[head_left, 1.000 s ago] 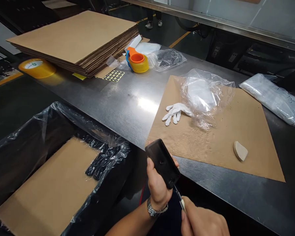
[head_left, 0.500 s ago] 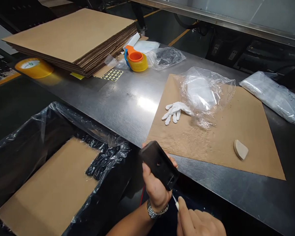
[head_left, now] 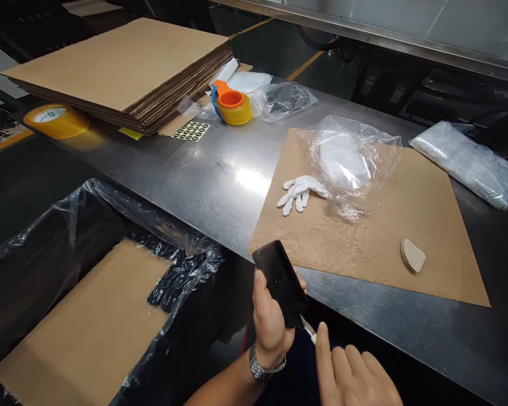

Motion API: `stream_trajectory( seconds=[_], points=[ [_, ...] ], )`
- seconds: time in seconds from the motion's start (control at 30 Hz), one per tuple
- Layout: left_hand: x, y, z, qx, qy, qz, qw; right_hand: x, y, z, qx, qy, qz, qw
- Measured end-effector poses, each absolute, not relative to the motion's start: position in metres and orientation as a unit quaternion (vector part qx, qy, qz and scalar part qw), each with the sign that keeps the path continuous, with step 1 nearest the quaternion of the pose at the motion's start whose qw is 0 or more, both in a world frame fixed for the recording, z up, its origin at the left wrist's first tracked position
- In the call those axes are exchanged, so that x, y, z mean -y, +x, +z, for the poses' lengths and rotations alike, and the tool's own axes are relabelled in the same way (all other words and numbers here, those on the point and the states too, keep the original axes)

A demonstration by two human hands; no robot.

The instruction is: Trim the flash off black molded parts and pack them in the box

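Observation:
A black, tray-shaped plastic part [head_left: 281, 282] is gripped in my left hand [head_left: 271, 318], its hollow side facing me and tilted. My left wrist wears a metal-band watch. My right hand [head_left: 351, 372] is closed around a small knife [head_left: 308, 328] with a white handle, its index finger stretched along it. The blade's tip is at the lower edge of the black part; whether it touches cannot be made out. Both hands are in front of the metal table's near edge.
Cardboard [head_left: 376, 248] on the metal table [head_left: 186, 180] bears a white glove [head_left: 300, 192], a clear bag [head_left: 351, 158] and a beige block [head_left: 413, 256]. Behind are stacked cardboard sheets [head_left: 118, 62] and a tape dispenser [head_left: 233, 106]. A plastic-lined bin [head_left: 71, 208] holding cardboard and black parts stands lower left.
The black part has turned more upright and shifted slightly right in my left hand. My right hand has moved right, with the knife blade now up at the part's lower edge.

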State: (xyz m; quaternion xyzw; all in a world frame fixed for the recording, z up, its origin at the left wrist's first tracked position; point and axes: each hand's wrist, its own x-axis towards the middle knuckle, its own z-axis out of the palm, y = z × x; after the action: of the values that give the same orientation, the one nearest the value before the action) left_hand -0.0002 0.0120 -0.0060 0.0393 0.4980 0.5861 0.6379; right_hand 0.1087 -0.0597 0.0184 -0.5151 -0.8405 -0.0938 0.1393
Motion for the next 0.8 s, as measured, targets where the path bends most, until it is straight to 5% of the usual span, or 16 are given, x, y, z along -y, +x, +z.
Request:
stream_trajectory(
  seconds=[0.37, 0.6, 0.8],
  points=[
    [-0.021, -0.008, -0.003, -0.421, -0.054, 0.501, 0.754, 0.052, 0.134, 0.016, 0.819, -0.548, 0.041, 0.165],
    [-0.021, -0.007, 0.000, -0.394, -0.027, 0.507, 0.766, 0.055, 0.134, 0.015, 0.851, -0.508, -0.064, 0.120],
    [-0.019, -0.007, 0.002, -0.390, 0.011, 0.528, 0.754, 0.060, 0.131, 0.026, 0.827, -0.555, -0.037, 0.082]
  ],
)
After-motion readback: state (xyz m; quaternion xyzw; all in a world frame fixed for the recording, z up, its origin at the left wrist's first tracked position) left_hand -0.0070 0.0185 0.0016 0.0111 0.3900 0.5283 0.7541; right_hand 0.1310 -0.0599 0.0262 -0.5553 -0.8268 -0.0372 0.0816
